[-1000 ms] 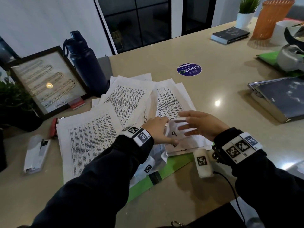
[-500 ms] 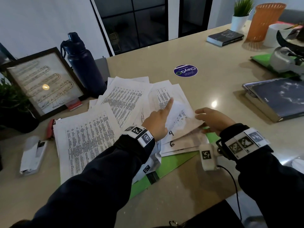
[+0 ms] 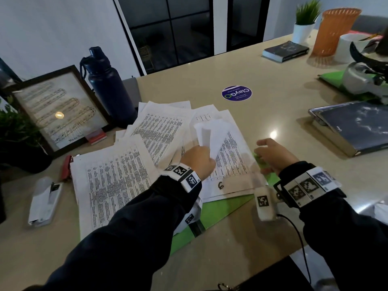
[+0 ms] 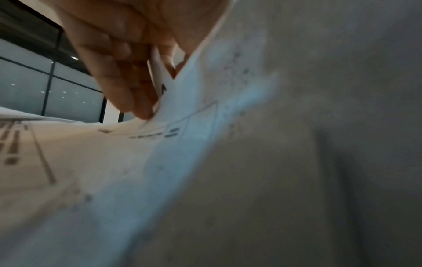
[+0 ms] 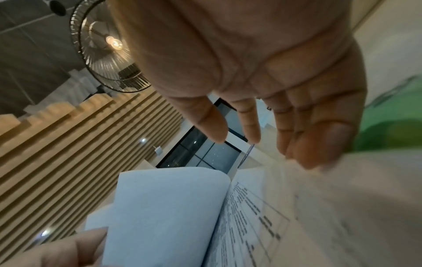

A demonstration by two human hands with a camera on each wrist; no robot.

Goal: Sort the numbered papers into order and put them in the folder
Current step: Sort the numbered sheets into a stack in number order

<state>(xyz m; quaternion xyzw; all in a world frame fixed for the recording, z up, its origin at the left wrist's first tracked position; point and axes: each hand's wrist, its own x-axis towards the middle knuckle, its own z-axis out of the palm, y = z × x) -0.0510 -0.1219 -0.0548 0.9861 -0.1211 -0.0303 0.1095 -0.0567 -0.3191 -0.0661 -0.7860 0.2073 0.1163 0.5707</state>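
Fingers of left hand (image 3: 198, 160) pinch curled white sheet (image 3: 212, 135); right hand (image 3: 273, 155) hovers loosely spread, holding nothing

We see matt white paper sheets (image 3: 117, 181), a smooth green card folder (image 3: 220, 208), and a glossy, polished stone-like table (image 3: 262, 114).

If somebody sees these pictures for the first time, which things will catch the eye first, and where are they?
First, the left hand in the middle of the table, gripping a curled-up sheet above the spread of printed papers. Below it lies a page marked 6 on the green folder. The right hand hovers open beside them.
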